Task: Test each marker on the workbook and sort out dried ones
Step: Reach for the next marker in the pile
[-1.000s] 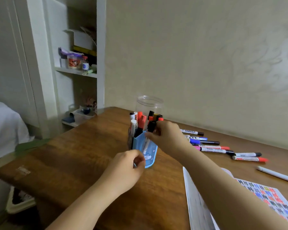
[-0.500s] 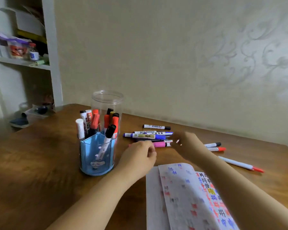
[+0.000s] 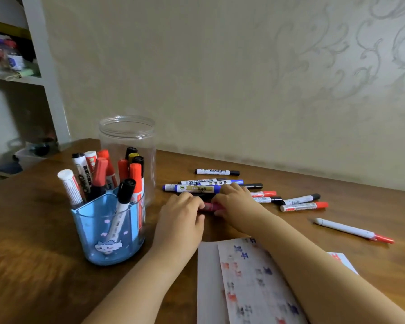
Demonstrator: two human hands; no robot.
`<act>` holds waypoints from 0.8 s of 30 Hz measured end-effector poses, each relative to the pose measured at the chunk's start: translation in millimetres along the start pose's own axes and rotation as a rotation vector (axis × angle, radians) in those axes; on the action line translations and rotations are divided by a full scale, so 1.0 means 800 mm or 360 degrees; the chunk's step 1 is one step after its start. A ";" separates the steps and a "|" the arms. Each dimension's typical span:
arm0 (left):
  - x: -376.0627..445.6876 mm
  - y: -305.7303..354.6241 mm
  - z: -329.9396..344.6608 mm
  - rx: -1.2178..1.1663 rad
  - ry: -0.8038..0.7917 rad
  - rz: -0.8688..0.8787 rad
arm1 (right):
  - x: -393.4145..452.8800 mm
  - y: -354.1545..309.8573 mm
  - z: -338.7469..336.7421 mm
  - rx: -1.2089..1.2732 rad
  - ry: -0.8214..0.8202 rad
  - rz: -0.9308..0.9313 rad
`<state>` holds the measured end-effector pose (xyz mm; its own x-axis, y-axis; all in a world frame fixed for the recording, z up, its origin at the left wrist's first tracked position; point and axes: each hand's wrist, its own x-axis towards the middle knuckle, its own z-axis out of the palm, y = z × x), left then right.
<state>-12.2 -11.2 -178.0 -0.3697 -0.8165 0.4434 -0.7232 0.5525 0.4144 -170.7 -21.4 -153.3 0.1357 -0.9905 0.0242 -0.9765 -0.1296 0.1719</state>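
A pink marker (image 3: 211, 206) was gripped at both ends by the curled fingers of the left hand (image 3: 182, 215) and right hand (image 3: 234, 202). It was held just beyond the workbook (image 3: 250, 284), near the blue holder (image 3: 108, 232).

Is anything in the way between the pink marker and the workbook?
Nothing visible is. Both hands, left hand and right hand, hold the pink marker just beyond the workbook, with only bare table between them. The other markers lie farther back.
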 end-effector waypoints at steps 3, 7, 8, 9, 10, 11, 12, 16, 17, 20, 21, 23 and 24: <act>-0.002 0.005 -0.005 0.0283 -0.0103 0.0168 | -0.029 -0.003 -0.018 0.0231 0.0044 -0.0039; -0.011 0.025 -0.018 0.0410 -0.0266 0.0438 | -0.093 -0.009 -0.039 0.0328 0.0082 -0.0108; -0.016 0.033 -0.022 0.0390 -0.0291 0.0507 | -0.108 -0.009 -0.040 0.0303 0.0131 -0.0158; -0.021 0.041 -0.025 0.0353 -0.0307 0.0559 | -0.122 -0.009 -0.039 0.0268 0.0186 -0.0211; -0.026 0.048 -0.028 0.0306 -0.0319 0.0603 | -0.134 -0.009 -0.036 0.0237 0.0256 -0.0263; -0.031 0.055 -0.030 0.0253 -0.0326 0.0643 | -0.145 -0.008 -0.034 0.0199 0.0311 -0.0304; -0.035 0.062 -0.033 0.0203 -0.0338 0.0685 | -0.155 -0.006 -0.031 0.0147 0.0358 -0.0338; -0.049 0.082 -0.039 0.0031 -0.0515 0.0763 | -0.201 0.006 -0.023 0.0040 0.0492 -0.0340; -0.051 0.086 -0.039 0.0037 -0.0554 0.0780 | -0.210 0.011 -0.017 -0.0011 0.0513 -0.0330; -0.055 0.099 -0.036 0.0108 -0.0596 0.0812 | -0.228 0.017 -0.016 0.0025 0.0464 -0.0238; -0.056 0.104 -0.035 0.0118 -0.0610 0.0785 | -0.232 0.020 -0.015 0.0076 0.0479 -0.0161; -0.057 0.109 -0.037 0.0113 -0.0613 0.0712 | -0.243 0.031 -0.009 0.0241 0.0412 0.0024; -0.057 0.110 -0.039 0.0098 -0.0606 0.0669 | -0.250 0.036 -0.007 0.0366 0.0359 0.0124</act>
<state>-41.2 80.0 -137.1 -0.8091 -0.5375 0.2377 -0.4968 0.8416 0.2120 -225.3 173.0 -147.2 0.0677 -0.9657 0.2507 -0.9941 -0.0866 -0.0650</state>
